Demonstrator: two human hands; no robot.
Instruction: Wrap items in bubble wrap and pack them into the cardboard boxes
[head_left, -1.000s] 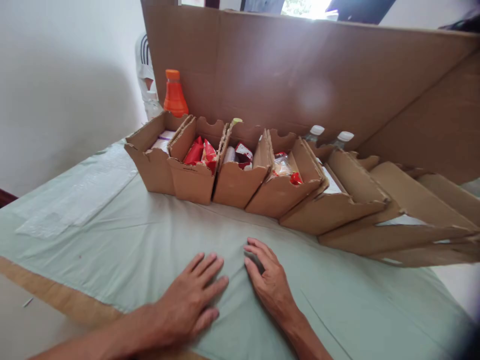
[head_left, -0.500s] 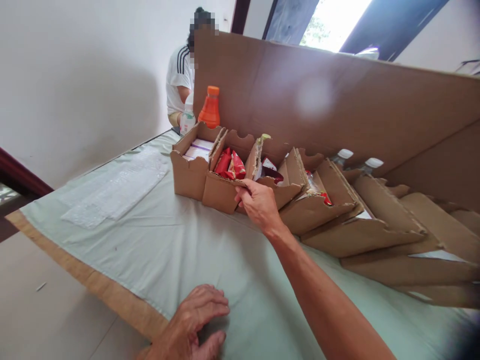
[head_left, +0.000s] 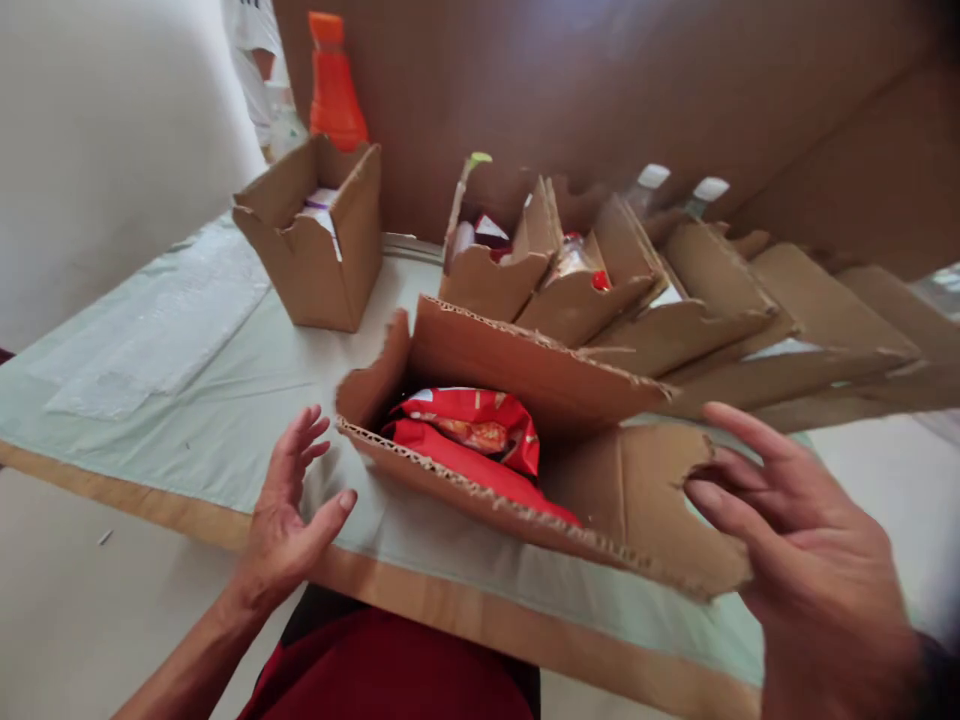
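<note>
A long cardboard box (head_left: 480, 500) with an uneven cut rim lies in front of me, turned sideways, its notched end to the right. Red snack packets (head_left: 495, 430) are inside it. My right hand (head_left: 795, 530) is at the notched end, thumb and fingers about the rim, with the forefinger stretched out. Whether the box is fully resting on the table cannot be told. My left hand (head_left: 300, 500) is open beside the box's left end, fingers spread, holding nothing.
On the green-covered table (head_left: 300, 375), a cardboard box (head_left: 322, 270) of white-and-purple packs stands left, near flat clear plastic (head_left: 172, 320). Several tilted boxes (head_left: 675, 310) line the right. An orange bottle (head_left: 335, 90) stands behind, before a cardboard panel (head_left: 525, 90). A person's white sleeve (head_left: 251, 30) shows.
The box with red packets has come out of the row towards me and turned sideways, leaving a gap. My right hand moved right with it; my left hand rose and spread. The view tilted down.
</note>
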